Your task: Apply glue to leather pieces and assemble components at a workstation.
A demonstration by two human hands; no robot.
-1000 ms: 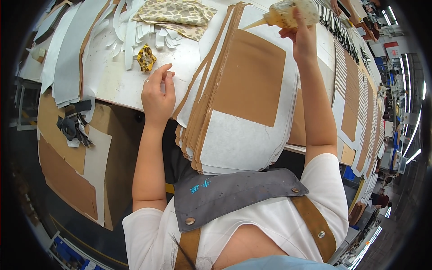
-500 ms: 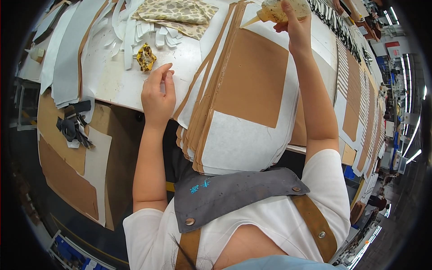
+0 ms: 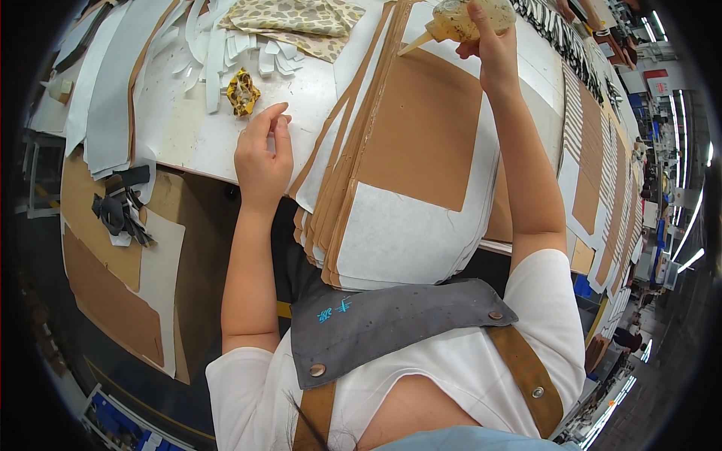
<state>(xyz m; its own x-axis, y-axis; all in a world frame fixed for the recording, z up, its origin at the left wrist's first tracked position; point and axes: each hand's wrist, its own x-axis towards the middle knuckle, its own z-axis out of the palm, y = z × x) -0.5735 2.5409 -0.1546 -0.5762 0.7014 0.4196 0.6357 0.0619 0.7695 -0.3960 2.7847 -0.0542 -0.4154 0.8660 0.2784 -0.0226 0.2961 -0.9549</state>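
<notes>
At the top of the head view, the right hand (image 3: 495,56) is wrapped around the bottle (image 3: 451,22), thumb across its upper side and fingers curled beneath. The bottle is cloudy and stained, with a pale tapered nozzle (image 3: 415,43). It looks light and soft-walled, likely to give under a squeeze, and smears might make it slippery; the broad body seems the right place to hold, the thin nozzle being easier to bend. Its long axis runs slantwise across the far end of the stack (image 3: 406,233), with the nozzle pointing left and down at the stack's far left corner; whether the tip touches cannot be told.

Under the bottle, the stack's top sheet is white with a brown panel (image 3: 425,128), and its near end overhangs the counter (image 3: 308,86) toward the apron (image 3: 398,319). Left of the stack, the left hand (image 3: 263,154) is loosely curled, with nothing visible in its grasp. Beyond it lie a yellow wad (image 3: 243,92), white strips (image 3: 277,60) and a spotted cloth (image 3: 297,22).
</notes>
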